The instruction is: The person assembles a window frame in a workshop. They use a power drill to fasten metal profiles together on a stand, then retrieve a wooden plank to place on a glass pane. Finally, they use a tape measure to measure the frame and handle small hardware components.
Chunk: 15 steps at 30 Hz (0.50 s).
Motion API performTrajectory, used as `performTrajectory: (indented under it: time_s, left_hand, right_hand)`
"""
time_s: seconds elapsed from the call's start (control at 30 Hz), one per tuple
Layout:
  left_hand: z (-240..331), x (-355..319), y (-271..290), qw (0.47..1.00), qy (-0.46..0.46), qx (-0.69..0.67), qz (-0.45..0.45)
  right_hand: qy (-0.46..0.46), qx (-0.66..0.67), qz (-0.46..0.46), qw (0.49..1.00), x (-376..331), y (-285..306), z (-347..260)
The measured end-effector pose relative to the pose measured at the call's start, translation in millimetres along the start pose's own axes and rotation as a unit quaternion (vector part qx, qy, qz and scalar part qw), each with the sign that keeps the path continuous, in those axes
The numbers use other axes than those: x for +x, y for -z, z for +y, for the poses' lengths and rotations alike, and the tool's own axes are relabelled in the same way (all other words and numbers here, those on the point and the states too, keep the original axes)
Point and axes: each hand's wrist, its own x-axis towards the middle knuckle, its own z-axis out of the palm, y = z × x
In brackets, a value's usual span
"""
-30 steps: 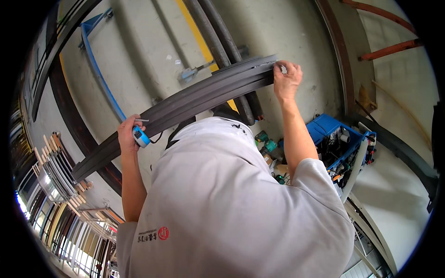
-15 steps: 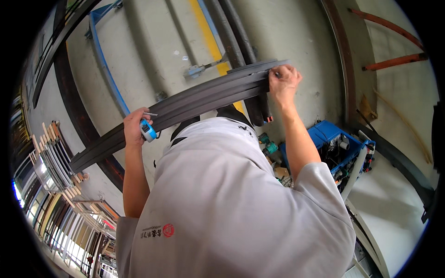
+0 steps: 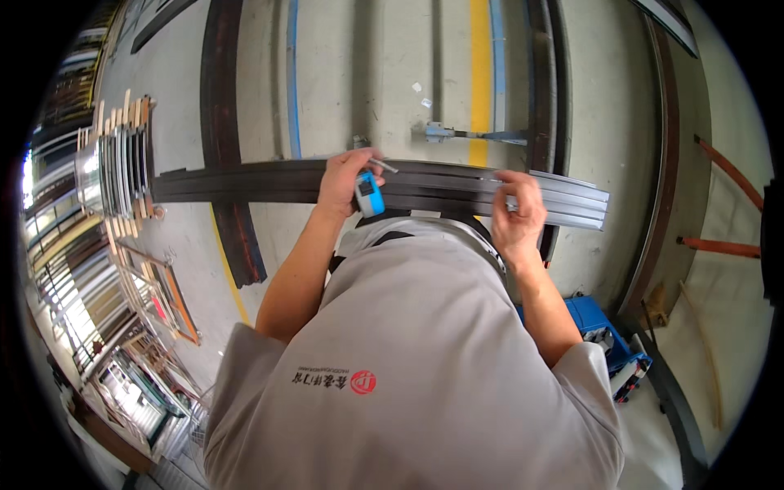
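Note:
A long dark grey grooved metal profile (image 3: 269, 181) lies crosswise in front of my body, its lighter end (image 3: 576, 202) out to the right. My left hand (image 3: 343, 181) is above its middle, closed around a blue tape measure (image 3: 370, 193). A thin silvery pen-like stick (image 3: 384, 166) also sticks out from between its fingers. Over the right part of the profile, my right hand (image 3: 520, 216) is raised with loosely bent fingers and a gap between thumb and forefinger. No held thing shows in it.
Dark beams (image 3: 222, 90) run away from me under the profile, with another pair (image 3: 543, 90) on the right. A blue toolbox (image 3: 592, 318) stands at lower right. Racked strips and frames (image 3: 122, 163) are at left. Orange bars (image 3: 719, 246) are at far right.
My right hand has left the profile's right end and moved inward along it. My left hand, still with the tape measure and stick, is nearer the profile's middle. The view has turned.

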Motion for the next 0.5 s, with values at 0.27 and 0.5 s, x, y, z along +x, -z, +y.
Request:
performTrajectory:
  time_s: [0.27,0.5]
  left_hand:
    - [31,-29,-1,0.983,-0.017,-0.182,-0.035]
    - [47,-38,45,0.985,-0.029,-0.162,-0.055]
  right_hand:
    - [-0.397,0.377,-0.238,0.802,29,-99,-80]
    - [-0.120,0.117,-0.243,0.955,29,-158,-129]
